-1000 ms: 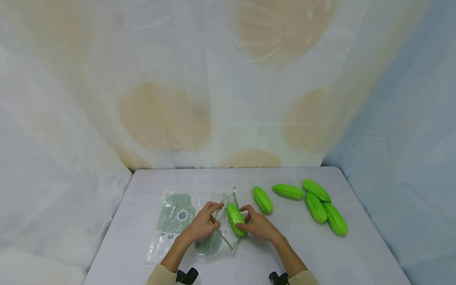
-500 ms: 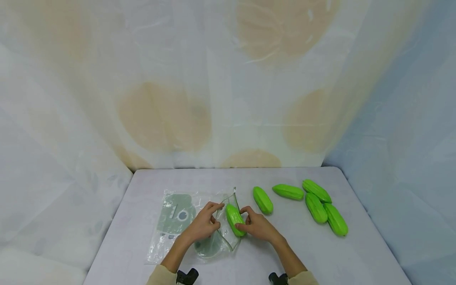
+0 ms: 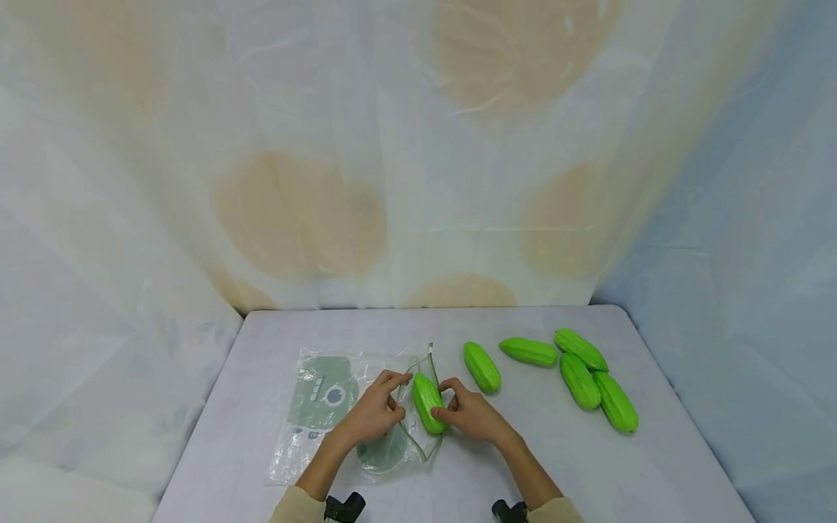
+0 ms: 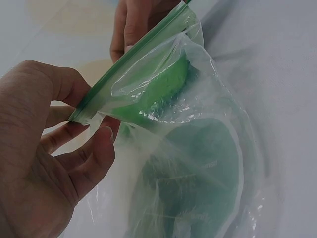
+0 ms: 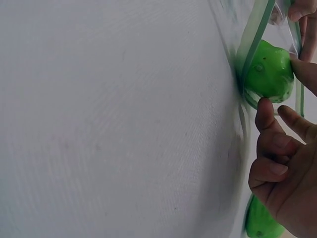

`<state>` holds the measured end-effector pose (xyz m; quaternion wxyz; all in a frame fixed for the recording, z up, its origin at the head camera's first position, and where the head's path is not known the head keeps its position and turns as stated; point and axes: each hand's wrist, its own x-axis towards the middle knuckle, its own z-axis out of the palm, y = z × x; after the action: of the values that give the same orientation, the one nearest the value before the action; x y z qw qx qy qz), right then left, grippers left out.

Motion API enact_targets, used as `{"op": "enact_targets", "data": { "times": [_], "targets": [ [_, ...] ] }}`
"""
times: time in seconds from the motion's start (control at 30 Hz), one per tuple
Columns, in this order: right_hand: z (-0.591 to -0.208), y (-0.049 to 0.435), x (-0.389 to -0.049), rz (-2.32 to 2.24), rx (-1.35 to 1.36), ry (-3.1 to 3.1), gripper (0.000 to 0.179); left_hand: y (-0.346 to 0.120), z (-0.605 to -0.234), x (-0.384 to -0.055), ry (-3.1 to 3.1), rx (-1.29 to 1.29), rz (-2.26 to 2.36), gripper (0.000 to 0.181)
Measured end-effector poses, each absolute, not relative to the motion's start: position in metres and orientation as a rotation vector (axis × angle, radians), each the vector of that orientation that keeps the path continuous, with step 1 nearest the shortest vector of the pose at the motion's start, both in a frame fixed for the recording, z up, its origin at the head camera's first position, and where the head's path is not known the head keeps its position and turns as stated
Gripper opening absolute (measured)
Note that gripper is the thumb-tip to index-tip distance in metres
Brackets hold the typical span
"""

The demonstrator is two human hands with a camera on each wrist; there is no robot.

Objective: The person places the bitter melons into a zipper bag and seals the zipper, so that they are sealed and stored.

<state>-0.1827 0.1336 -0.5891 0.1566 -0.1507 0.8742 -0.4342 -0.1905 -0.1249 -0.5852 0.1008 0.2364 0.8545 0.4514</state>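
A clear zip bag (image 3: 323, 396) with green printed patches lies at left centre, its green-edged mouth spread wide toward the right. My left hand (image 3: 374, 408) pinches the near-left side of that mouth; in the left wrist view the thumb and fingers grip the film just below the green zip strip (image 4: 130, 62). Between the mouth's two edges sits a bright green ribbed cucumber (image 3: 426, 401), its far part showing through the film. My right hand (image 3: 474, 415) holds the cucumber's right end, the thumb against it in the right wrist view and a fingertip at its lower side.
Right of the bag lies a single cucumber (image 3: 482, 367), with another cucumber (image 3: 528, 351) farther right. Several more, such as the cucumber (image 3: 616, 402), cluster at the table's right side. Patterned curtains (image 3: 301, 218) rise behind the white table (image 3: 523, 479) and at both sides.
The held cucumber has shifted slightly left, farther into the bag's mouth, and the right hand has followed a little. The left hand stays almost still on the bag.
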Motion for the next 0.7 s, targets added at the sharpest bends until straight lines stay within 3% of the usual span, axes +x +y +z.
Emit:
{"op": "enact_targets", "data": {
  "times": [0.7],
  "targets": [
    [-0.5879,0.129,-0.1824,-1.224,-0.421,2.499,0.052,-0.1235,-0.5851,-0.1898,2.533,0.709,1.321,0.065]
  ]
}}
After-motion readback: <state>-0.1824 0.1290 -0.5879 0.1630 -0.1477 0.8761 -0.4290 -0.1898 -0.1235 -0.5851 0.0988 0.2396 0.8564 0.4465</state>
